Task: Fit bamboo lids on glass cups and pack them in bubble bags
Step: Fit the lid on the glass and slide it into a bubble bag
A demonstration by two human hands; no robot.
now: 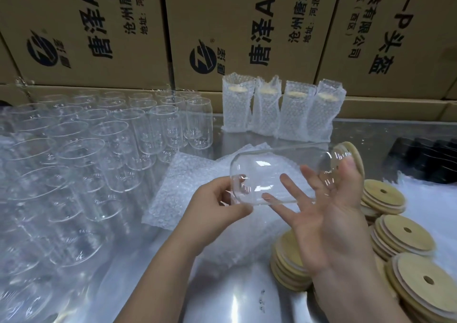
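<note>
While four bagged cups (279,110) stand at the back of the worktop (366,132), the left hand (217,199) grips a lidded, unbagged glass cup (267,172) lying across the open, splayed right hand (329,219); many bare cups (103,154) wait.

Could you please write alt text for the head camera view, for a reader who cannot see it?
A person holds a glass cup on its side, bamboo lid on its mouth: left hand gripping the base, spread fingers of the right hand underneath. Four bagged cups stand behind, empty cups left, lid stacks right.
</note>
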